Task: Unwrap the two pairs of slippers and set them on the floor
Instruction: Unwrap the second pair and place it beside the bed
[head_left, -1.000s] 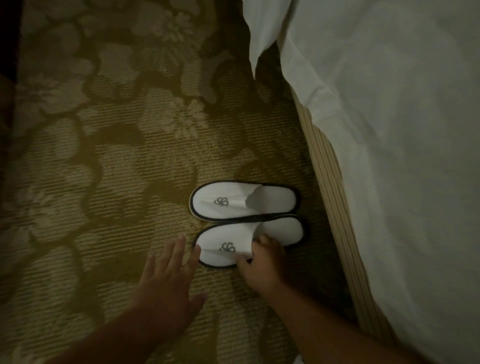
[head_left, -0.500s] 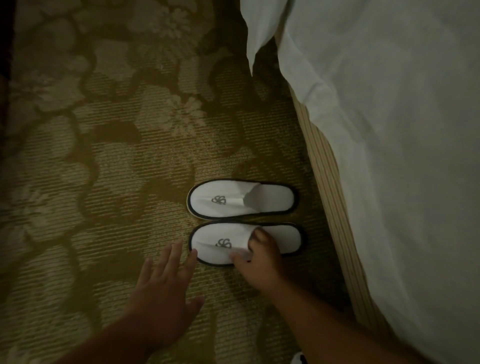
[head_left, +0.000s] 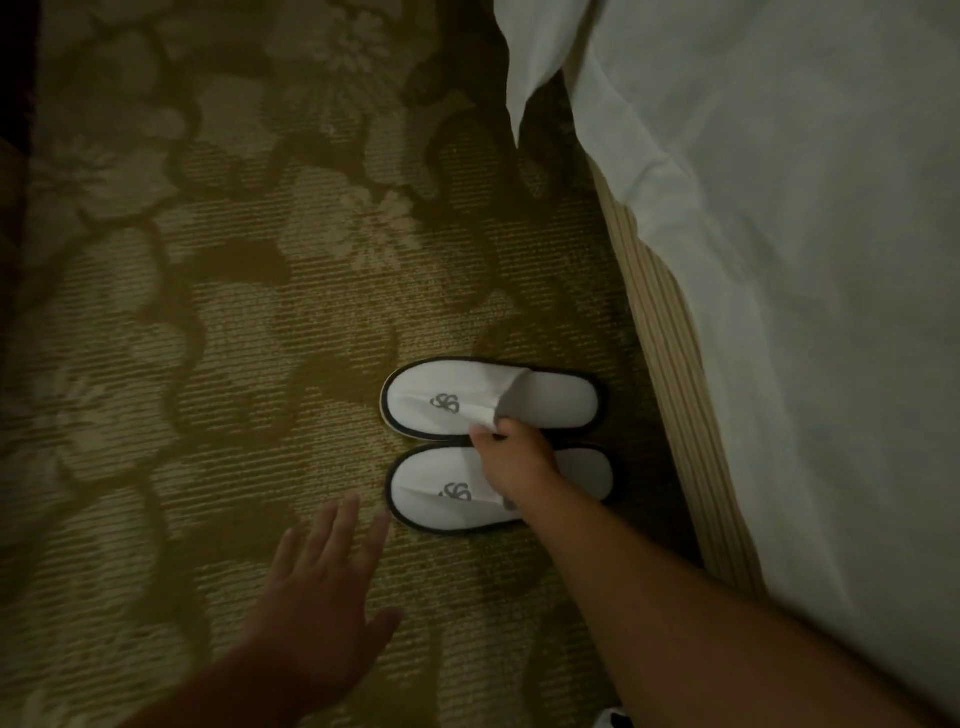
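Two white slippers with black edging and a grey logo lie side by side on the carpet, toes pointing left. The far slipper (head_left: 441, 397) has the edge of its upper pinched between the fingers of my right hand (head_left: 514, 460). My right wrist crosses over the near slipper (head_left: 441, 491) and hides its middle. My left hand (head_left: 317, 608) hovers flat with fingers spread, just left of the near slipper's toe, holding nothing. A small white and black object (head_left: 613, 719) peeks in at the bottom edge; what it is cannot be told.
A bed with a white sheet (head_left: 805, 260) fills the right side, its striped base (head_left: 670, 338) running close beside the slippers' heels. Olive floral carpet (head_left: 234, 312) covers the floor to the left and beyond.
My right hand left the near slipper and moved up to pinch the far slipper's upper. The near slipper now lies straighter beside the far one. My left hand barely moved.
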